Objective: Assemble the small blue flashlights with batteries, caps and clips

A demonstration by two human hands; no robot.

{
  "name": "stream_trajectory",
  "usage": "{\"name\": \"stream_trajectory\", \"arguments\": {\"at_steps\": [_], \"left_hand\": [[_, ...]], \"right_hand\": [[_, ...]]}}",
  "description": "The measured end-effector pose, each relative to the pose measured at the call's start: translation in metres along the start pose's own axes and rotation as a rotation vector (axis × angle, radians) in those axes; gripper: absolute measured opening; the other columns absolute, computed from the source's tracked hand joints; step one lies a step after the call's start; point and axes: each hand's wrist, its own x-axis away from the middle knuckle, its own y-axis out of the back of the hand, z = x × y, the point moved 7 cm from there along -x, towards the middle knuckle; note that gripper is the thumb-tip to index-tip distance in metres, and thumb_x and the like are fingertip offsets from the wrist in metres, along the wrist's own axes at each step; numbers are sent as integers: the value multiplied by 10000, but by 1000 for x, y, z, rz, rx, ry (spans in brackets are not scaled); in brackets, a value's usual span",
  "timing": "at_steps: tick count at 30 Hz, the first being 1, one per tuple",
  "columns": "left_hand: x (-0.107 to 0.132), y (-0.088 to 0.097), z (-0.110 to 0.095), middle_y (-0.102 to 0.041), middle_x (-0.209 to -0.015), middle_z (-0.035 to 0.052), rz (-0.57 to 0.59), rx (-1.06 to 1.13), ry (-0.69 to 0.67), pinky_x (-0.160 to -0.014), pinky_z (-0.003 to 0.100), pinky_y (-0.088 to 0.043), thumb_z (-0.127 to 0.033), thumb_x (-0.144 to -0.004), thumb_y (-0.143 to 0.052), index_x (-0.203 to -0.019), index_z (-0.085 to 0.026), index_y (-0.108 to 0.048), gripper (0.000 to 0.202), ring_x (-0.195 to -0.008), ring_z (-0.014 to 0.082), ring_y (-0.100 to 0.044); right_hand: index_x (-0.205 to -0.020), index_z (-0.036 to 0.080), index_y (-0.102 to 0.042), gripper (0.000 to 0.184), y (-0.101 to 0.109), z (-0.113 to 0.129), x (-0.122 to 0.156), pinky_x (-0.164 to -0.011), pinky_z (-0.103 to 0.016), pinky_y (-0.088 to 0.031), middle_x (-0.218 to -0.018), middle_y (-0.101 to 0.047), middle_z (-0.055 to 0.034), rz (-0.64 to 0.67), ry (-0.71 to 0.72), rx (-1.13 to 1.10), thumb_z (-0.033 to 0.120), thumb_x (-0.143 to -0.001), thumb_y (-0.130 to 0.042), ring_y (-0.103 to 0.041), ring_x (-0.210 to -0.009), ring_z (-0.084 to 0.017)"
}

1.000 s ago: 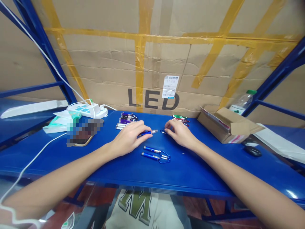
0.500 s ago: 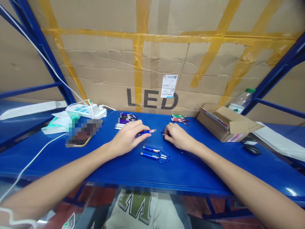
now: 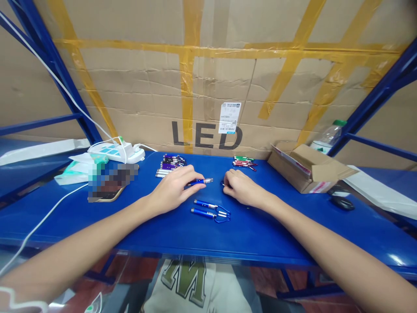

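Note:
Between the thumb and fingers of my left hand (image 3: pixel 177 186) is a small blue keychain flashlight (image 3: pixel 199 181), its silver end pointing right. My right hand (image 3: pixel 240 184) is closed in a pinch just across from it. A bit of a dark blue loop, looking like a carabiner clip (image 3: pixel 223 184), peeks out at its fingertips; the rest is hidden. Nearer my body, two more blue flashlights (image 3: pixel 203 212) lie side by side on the blue table (image 3: pixel 260 239), with blue carabiners (image 3: pixel 223 220) on their right ends.
Behind my left hand lie several purple, black and silver flashlights (image 3: pixel 169 165). Green and red ones (image 3: pixel 243 164) lie at back right. A phone (image 3: pixel 112 184) and power strip (image 3: pixel 114 151) are left; an open carton (image 3: pixel 309 169), black mouse (image 3: pixel 342 202) and bottle (image 3: pixel 327 137) are right.
The whole view has shifted slightly. Both hands keep nearly the same pose and place over the table, and the flashlights lie where they were.

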Motion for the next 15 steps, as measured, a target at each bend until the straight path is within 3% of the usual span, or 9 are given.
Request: {"name": "stream_trajectory", "arguments": {"at_steps": [10,15], "left_hand": [[0,-1,2,-696,-1031,67,12,-4,20,-873,351,-521,-352,-1118,-601,-1199,-172,-707,225,-939,208,-668],[0,-2,3,-709,-1054,75,18,-4,13,-892,367,-529,-361,-1118,-600,-1206,-171,-710,237,-978,218,-678]], "right_hand": [[-953,214,-534,102,4,-1,1,-750,-325,-418,-957,-698,-75,-118,8,-188,141,-1003,-585,-609,-820,-222],[-1012,217,-557,46,9,6,3,-754,-324,-434,-975,-722,-63,-182,101,-279,179,-1033,-573,-632,-835,-217]]}}
